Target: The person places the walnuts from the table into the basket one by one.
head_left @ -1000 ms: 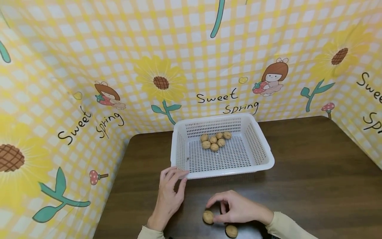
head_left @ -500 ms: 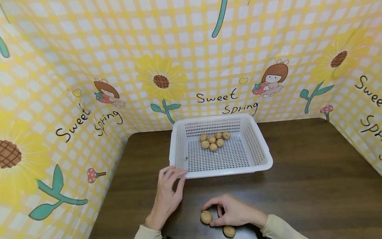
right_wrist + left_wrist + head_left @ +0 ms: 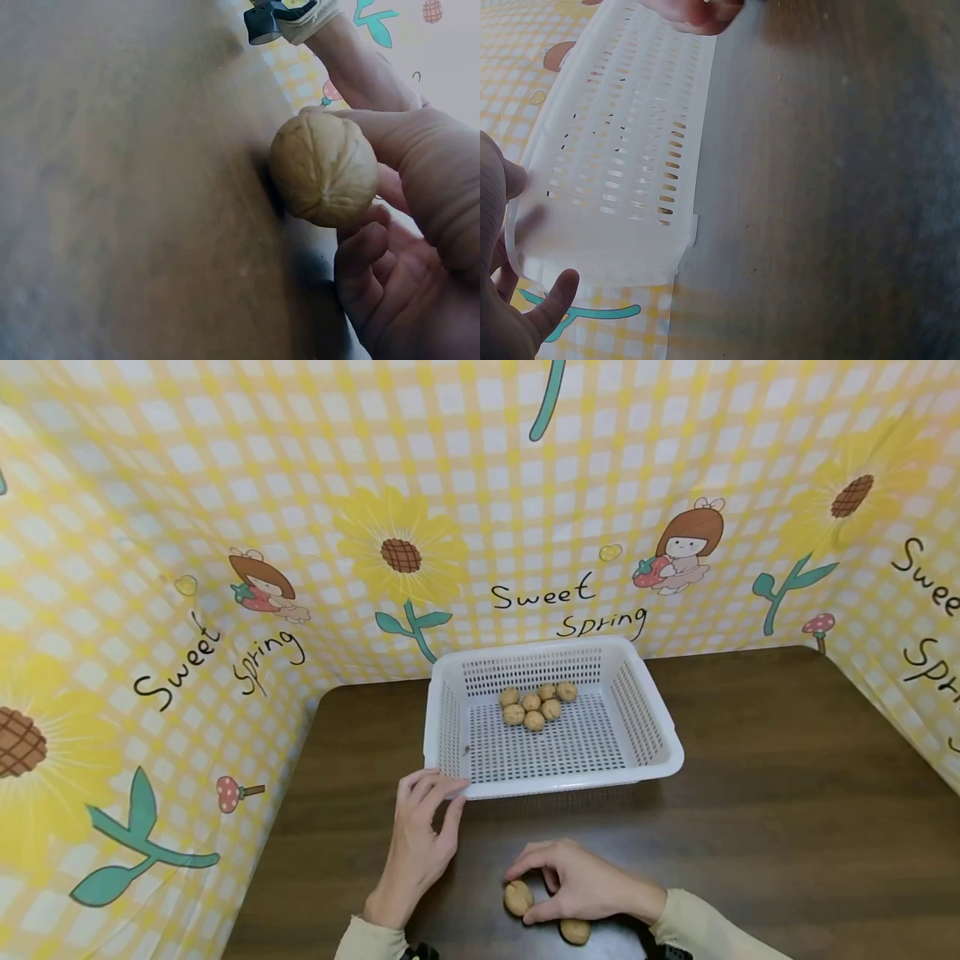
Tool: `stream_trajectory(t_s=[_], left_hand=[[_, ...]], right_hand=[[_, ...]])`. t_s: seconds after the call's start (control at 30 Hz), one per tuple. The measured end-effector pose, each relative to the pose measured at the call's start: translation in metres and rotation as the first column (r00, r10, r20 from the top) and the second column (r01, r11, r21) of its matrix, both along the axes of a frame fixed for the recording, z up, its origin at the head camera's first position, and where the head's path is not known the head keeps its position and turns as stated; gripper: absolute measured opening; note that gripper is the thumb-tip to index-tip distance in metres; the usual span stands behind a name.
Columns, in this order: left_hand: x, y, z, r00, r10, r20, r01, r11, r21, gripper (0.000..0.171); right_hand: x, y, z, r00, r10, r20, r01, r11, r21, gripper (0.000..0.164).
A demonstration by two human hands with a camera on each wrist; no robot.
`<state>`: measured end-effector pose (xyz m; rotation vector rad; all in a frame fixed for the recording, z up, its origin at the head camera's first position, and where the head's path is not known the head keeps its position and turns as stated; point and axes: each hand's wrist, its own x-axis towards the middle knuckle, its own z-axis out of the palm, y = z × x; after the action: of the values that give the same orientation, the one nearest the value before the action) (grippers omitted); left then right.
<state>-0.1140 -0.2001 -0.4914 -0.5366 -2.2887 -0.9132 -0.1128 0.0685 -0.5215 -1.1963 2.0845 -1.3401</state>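
Observation:
My left hand [image 3: 420,835] grips the near left corner of a white slotted plastic basket [image 3: 577,785], fingers over the rim and thumb against the outside. In the left wrist view that thumb lies below the corner of the basket [image 3: 607,255]. On the table in front, my right hand [image 3: 581,881] pinches a walnut [image 3: 517,898] between thumb and forefinger. A second walnut [image 3: 575,931] lies just below the thumb; in the right wrist view this nearer walnut [image 3: 324,171] covers part of the thumb. Several walnuts [image 3: 533,720] sit together toward the back of the basket.
The brown wooden table [image 3: 780,777] runs back to a yellow checked cloth [image 3: 517,510] with printed flowers, hung behind and along both sides. The basket stands close to the back cloth.
My right forefinger has come down onto the walnut, and the thumb has closed in on its near side. My left hand stays on the basket corner. The head view has shifted slightly.

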Motion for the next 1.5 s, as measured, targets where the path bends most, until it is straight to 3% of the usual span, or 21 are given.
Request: stream_trajectory(t_s=[0.27,0.6,0.87,1.07,1.27,1.5], left_hand=[[-0.001,0.000,0.003,1.000,-0.001,-0.005,0.001,1.000,0.002,0.023],[0.000,0.002,0.001,1.000,0.002,-0.001,-0.002,1.000,0.010,0.022],[0.001,0.002,0.000,1.000,0.005,0.021,-0.005,1.000,0.009,0.019],[0.001,0.000,0.001,0.999,0.014,0.039,-0.014,1.000,0.013,0.020],[0.002,0.001,0.000,0.999,0.020,0.031,-0.020,1.000,0.002,0.021],[0.001,0.000,0.001,0.999,0.024,0.021,-0.024,1.000,-0.007,0.020]], right_hand=[[-0.001,-0.002,0.003,0.996,-0.018,-0.088,0.016,1.000,-0.021,0.038],[-0.004,0.005,0.024,0.982,-0.088,-0.168,0.085,0.996,-0.023,0.035],[-0.013,0.015,0.049,0.945,-0.154,-0.289,0.176,0.983,0.049,0.034],[-0.021,0.019,0.070,0.901,-0.174,-0.396,0.205,0.978,0.035,0.037],[-0.030,0.027,0.090,0.901,-0.194,-0.389,0.218,0.976,0.018,0.034],[-0.050,0.038,0.117,0.937,-0.220,-0.271,0.208,0.976,-0.071,0.033]])
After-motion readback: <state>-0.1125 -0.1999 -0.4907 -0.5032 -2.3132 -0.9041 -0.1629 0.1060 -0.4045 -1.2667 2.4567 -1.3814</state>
